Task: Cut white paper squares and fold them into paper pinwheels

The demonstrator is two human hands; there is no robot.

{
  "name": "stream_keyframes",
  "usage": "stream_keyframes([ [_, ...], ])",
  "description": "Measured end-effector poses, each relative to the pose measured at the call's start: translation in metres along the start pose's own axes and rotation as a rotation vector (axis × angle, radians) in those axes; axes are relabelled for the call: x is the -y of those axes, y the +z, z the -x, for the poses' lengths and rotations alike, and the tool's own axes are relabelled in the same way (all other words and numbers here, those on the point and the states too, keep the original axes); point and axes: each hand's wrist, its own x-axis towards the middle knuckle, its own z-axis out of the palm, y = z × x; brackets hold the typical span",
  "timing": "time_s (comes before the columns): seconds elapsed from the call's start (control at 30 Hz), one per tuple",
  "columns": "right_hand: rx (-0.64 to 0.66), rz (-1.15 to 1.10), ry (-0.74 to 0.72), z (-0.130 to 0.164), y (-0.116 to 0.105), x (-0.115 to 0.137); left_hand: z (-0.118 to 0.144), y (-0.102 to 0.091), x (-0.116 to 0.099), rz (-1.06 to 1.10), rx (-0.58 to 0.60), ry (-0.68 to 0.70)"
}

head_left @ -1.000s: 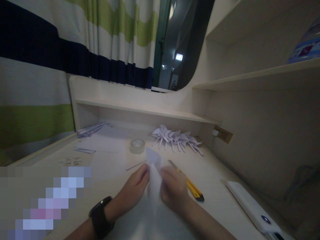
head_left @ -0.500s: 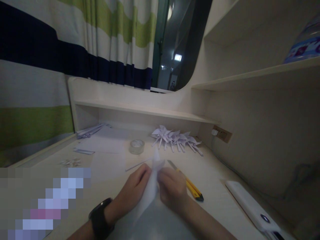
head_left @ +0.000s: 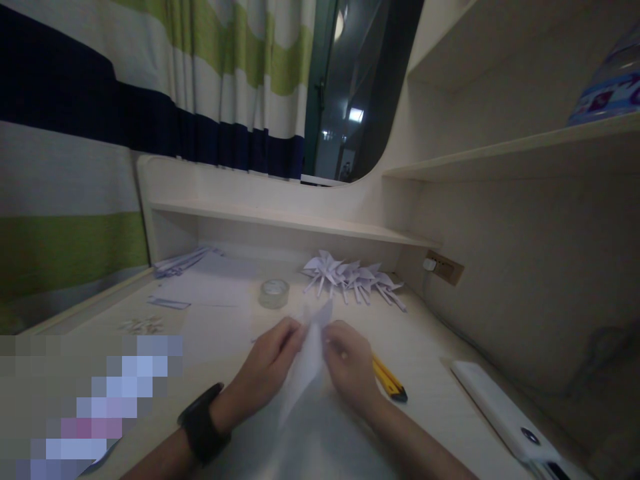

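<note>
Both my hands pinch a white sheet of paper point(head_left: 309, 363) that stands up folded between them over the desk. My left hand point(head_left: 267, 370), with a black watch on its wrist, grips the left side of the fold. My right hand point(head_left: 350, 370) grips the right side near the top corner. A yellow utility knife point(head_left: 389, 381) lies on the desk just right of my right hand, partly hidden by it.
A roll of clear tape point(head_left: 273, 293) sits beyond the hands. Several folded paper pinwheels point(head_left: 350, 275) lie in a row at the back. Paper strips point(head_left: 180, 261) rest at back left. A white power bank point(head_left: 505, 413) lies at the right. A shelf point(head_left: 280, 220) runs above the desk.
My hands have shifted slightly forward and up with the paper. The paper's top corner has turned and now points up between my fingertips.
</note>
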Motion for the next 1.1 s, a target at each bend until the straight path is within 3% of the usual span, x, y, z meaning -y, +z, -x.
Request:
stream_keyframes([
  [0.17,-0.045,-0.337,0.53,-0.008,0.0,-0.027,-0.027,-0.018,0.002,-0.105,-0.121,0.019],
  [0.27,-0.142,-0.559,0.67,-0.012,-0.001,-0.046,-0.051,-0.026,0.025,-0.392,-0.177,-0.05],
  [0.33,-0.162,-0.648,0.698,-0.015,-0.004,-0.057,-0.064,-0.024,0.045,-0.713,-0.028,-0.078],
  [0.37,-0.161,-0.675,0.708,-0.016,-0.006,-0.063,-0.07,-0.021,0.054,-0.761,0.026,-0.083],
  [0.57,-0.114,-0.734,0.753,-0.021,-0.02,-0.081,-0.092,0.013,0.098,-0.891,0.164,-0.181],
  [0.77,-0.126,-0.744,0.755,-0.021,-0.024,-0.091,-0.105,0.024,0.125,-0.895,0.223,-0.252],
  [0.93,-0.14,-0.724,0.732,-0.021,-0.027,-0.096,-0.102,0.022,0.12,-0.84,0.205,-0.216],
  [1.1,-0.124,-0.689,0.653,-0.027,-0.029,-0.086,-0.086,0.007,0.081,-0.78,-0.004,-0.136],
])
